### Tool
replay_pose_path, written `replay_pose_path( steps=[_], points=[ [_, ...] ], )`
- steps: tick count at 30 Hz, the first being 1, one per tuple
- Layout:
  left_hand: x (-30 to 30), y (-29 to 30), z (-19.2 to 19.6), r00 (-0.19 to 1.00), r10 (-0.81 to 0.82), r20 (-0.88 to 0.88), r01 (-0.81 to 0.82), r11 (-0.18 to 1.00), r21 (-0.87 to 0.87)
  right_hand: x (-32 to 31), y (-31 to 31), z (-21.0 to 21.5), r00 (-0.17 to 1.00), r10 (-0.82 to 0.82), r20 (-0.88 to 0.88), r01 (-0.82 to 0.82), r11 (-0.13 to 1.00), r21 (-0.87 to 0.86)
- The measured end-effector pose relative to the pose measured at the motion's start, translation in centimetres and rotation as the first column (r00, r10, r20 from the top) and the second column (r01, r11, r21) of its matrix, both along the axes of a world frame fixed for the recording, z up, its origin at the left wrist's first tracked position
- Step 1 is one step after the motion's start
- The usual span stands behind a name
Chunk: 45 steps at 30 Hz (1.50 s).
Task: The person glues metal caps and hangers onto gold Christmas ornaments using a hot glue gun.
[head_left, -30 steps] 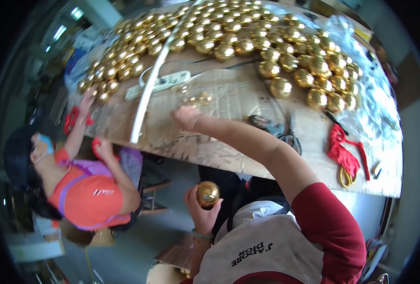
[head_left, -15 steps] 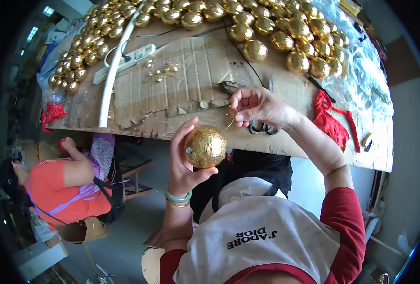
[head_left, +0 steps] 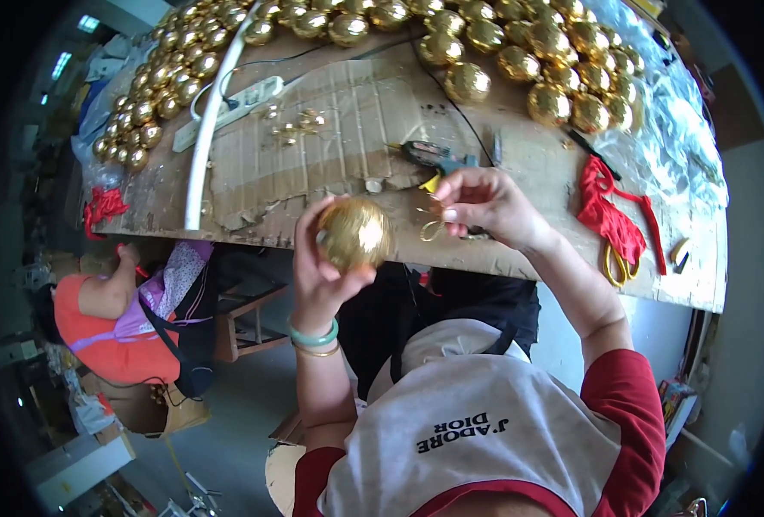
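My left hand wraps round a shiny gold foil ball, held just off the table's front edge. To its right, my right hand pinches a small gold piece with a thin cord loop hanging below the fingertips. The loop and the ball are apart. Just beyond my right hand a dark glue gun lies on the table, partly hidden by the fingers. Several small gold caps are scattered on a flat cardboard sheet.
Many gold balls cover the table's far side, beside clear plastic film. A white pole crosses a power strip. Red cloth and yellow-handled scissors lie at right. Another person sits at left.
The ball has moved slightly left and up and turned, so the pale spot on its side no longer shows. My right hand has shifted right, uncovering more of the glue gun.
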State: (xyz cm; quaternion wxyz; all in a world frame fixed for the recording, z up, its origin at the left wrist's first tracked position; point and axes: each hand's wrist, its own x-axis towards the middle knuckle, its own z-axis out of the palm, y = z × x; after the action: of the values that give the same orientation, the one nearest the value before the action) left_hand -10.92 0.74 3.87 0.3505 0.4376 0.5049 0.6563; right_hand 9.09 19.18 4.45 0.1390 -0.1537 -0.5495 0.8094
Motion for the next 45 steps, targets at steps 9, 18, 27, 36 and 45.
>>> replay_pose_path(
  steps=[9, 18, 27, 36, 45],
  points=[
    [-2.4, 6.4, -5.0, 0.976, 0.213, -0.038, -0.215, 0.973, -0.081, 0.6, -1.0, -1.4, 0.997, -0.069, 0.031, 0.069, 0.998, 0.011],
    [-5.3, 10.0, -6.1, 0.771, 0.421, -0.478, -0.523, 0.846, -0.099, 2.1, -1.8, -1.0, 0.993, -0.103, 0.056, 0.104, 0.995, -0.005],
    [-5.9, 9.4, -8.2, 0.890, 0.421, -0.174, -0.432, 0.901, -0.027, 1.3, -1.5, -1.4, 0.987, -0.156, 0.032, 0.156, 0.988, -0.007],
    [1.6, 3.2, -1.8, 0.640, 0.530, -0.556, -0.549, 0.822, 0.151, 0.9, -1.9, -2.1, 0.984, -0.165, 0.063, 0.168, 0.985, -0.032],
    [4.5, 3.2, 1.7, 0.588, 0.100, -0.803, -0.104, 0.993, 0.047, 0.8, -2.1, -0.9, 0.996, -0.086, 0.005, 0.086, 0.996, 0.001]
  ],
)
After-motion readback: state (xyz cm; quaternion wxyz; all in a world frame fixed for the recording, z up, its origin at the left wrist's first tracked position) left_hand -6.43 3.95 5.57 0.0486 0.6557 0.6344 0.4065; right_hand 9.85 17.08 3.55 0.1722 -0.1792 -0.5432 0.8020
